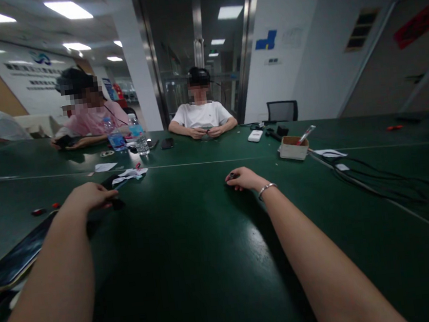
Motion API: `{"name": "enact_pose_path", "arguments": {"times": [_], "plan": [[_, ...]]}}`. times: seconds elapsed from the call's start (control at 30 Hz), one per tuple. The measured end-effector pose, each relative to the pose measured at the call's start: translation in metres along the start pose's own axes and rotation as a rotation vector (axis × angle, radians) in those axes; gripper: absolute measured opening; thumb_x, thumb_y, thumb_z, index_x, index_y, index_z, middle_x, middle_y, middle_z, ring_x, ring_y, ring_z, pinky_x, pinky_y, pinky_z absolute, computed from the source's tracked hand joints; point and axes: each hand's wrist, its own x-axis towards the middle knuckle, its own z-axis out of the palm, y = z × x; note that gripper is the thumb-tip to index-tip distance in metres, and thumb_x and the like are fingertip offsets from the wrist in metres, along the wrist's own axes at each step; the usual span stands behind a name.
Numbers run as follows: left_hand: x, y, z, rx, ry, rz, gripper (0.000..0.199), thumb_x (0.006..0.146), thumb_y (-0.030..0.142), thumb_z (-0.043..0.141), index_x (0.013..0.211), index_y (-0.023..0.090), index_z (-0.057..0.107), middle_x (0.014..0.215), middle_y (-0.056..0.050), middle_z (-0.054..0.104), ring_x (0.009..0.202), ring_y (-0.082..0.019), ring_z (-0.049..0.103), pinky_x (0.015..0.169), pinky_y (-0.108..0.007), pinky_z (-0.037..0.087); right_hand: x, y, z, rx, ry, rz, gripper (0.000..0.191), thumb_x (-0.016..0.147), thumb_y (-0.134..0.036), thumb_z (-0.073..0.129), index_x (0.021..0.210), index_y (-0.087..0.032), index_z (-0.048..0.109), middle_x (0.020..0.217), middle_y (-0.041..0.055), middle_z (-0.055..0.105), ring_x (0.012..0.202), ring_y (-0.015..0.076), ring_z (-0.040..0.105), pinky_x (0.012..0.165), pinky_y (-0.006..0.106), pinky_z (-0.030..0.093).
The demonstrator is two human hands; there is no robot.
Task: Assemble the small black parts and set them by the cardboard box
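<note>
My left hand (93, 196) is over the left side of the green table (193, 246), its fingers closed at the edge of a small black piece (117, 203) whose kind I cannot make out. Crumpled white papers (133, 175) lie just beyond those fingertips. Beside my left forearm rests a dark tablet-like slab (21, 251), partly covered by the arm. Right of the middle, my right hand (245, 179) pinches a small dark object (232, 176), mostly hidden by the fingers. A silver bracelet (267, 190) circles that wrist.
Two water bottles (140, 136) stand at the far left, near a phone (166, 143). A small box (293, 149) holds a pen-like item. Black cables (379, 178) run along the right. Across the table sits a person in a white shirt (202, 116); another wears pink (95, 117).
</note>
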Motion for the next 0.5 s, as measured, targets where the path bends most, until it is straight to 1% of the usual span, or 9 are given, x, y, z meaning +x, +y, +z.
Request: {"name": "enact_pose_path", "arguments": {"times": [0.07, 0.17, 0.27, 0.37, 0.47, 0.5], "plan": [[0.000, 0.002, -0.001, 0.159, -0.046, 0.015, 0.023, 0.073, 0.044, 0.064, 0.072, 0.020, 0.064, 0.050, 0.006, 0.063, 0.065, -0.014, 0.060, 0.058, -0.018, 0.036, 0.000, 0.000, 0.000, -0.005, 0.003, -0.003, 0.009, 0.075, -0.007, 0.067, 0.083, -0.011, 0.066, 0.063, 0.0000, 0.061, 0.042, 0.0051, 0.052, 0.036, 0.013, 0.041], [0.004, -0.001, 0.001, 0.239, -0.019, 0.038, 0.028, 0.074, 0.049, 0.061, 0.076, 0.021, 0.064, 0.053, 0.007, 0.064, 0.068, -0.014, 0.060, 0.058, -0.019, 0.035, 0.000, 0.000, 0.001, -0.005, 0.008, -0.002, 0.008, 0.075, -0.008, 0.067, 0.082, -0.011, 0.066, 0.062, -0.0005, 0.060, 0.042, 0.0052, 0.052, 0.035, 0.014, 0.041], [0.010, -0.005, 0.005, 0.226, -0.021, 0.036, 0.028, 0.074, 0.049, 0.060, 0.081, 0.022, 0.064, 0.055, 0.007, 0.065, 0.068, -0.013, 0.060, 0.058, -0.019, 0.035, 0.000, 0.000, 0.003, 0.003, 0.025, -0.004, 0.007, 0.075, -0.008, 0.067, 0.082, -0.011, 0.065, 0.062, -0.0008, 0.060, 0.041, 0.0046, 0.051, 0.036, 0.014, 0.041], [0.014, -0.009, 0.007, 0.194, -0.002, 0.049, 0.027, 0.070, 0.047, 0.065, 0.081, 0.022, 0.065, 0.058, 0.006, 0.067, 0.070, -0.014, 0.060, 0.059, -0.019, 0.036, 0.001, 0.001, 0.006, 0.007, 0.053, -0.012, 0.007, 0.075, -0.007, 0.066, 0.082, -0.011, 0.064, 0.062, -0.0006, 0.060, 0.041, 0.0044, 0.050, 0.036, 0.014, 0.040], [0.017, -0.010, 0.005, 0.182, 0.027, 0.045, 0.026, 0.062, 0.044, 0.073, 0.074, 0.022, 0.065, 0.056, 0.005, 0.065, 0.070, -0.016, 0.059, 0.060, -0.020, 0.036, 0.003, 0.002, 0.009, -0.015, 0.068, -0.008, 0.010, 0.074, -0.008, 0.067, 0.083, -0.011, 0.064, 0.064, -0.0001, 0.060, 0.042, 0.0046, 0.050, 0.036, 0.014, 0.040], [0.019, -0.009, 0.005, 0.123, 0.043, 0.039, 0.024, 0.058, 0.041, 0.075, 0.068, 0.021, 0.064, 0.052, 0.005, 0.063, 0.069, -0.017, 0.058, 0.061, -0.021, 0.036, 0.003, 0.003, 0.010, -0.027, 0.069, -0.006, 0.010, 0.074, -0.008, 0.067, 0.083, -0.011, 0.064, 0.065, 0.0002, 0.060, 0.043, 0.0047, 0.050, 0.036, 0.014, 0.040]]}}
